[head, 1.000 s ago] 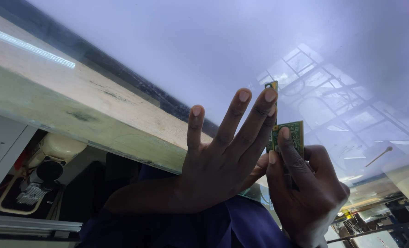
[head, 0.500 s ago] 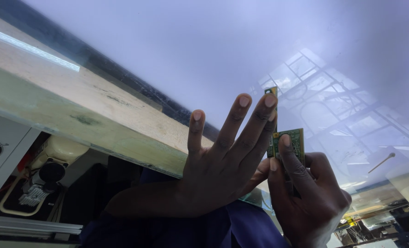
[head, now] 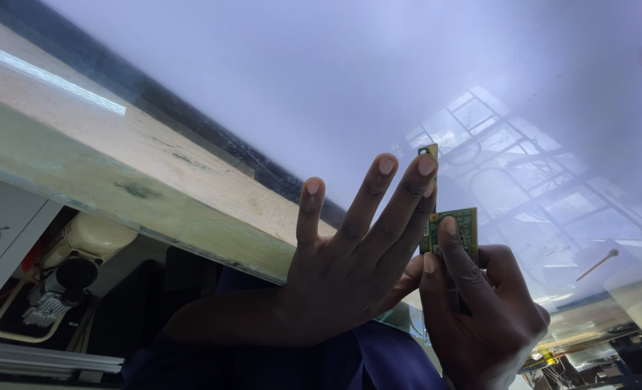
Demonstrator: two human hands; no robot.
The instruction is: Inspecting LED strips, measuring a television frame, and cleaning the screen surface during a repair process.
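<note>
The right hand (head: 479, 318) is pinching a small green circuit board (head: 454, 230) while the left hand (head: 350, 267), fingers spread, is steadying its edge; a loosening pinch could drop it.

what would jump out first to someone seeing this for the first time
The two hands low in the middle: the left hand is spread wide, fingers pointing up, while the right hand pinches a small green circuit board. A second narrow green board stands on edge behind the left fingertips. Behind them, a glossy pale surface mirrors window frames, beside a worn wooden edge.
</note>
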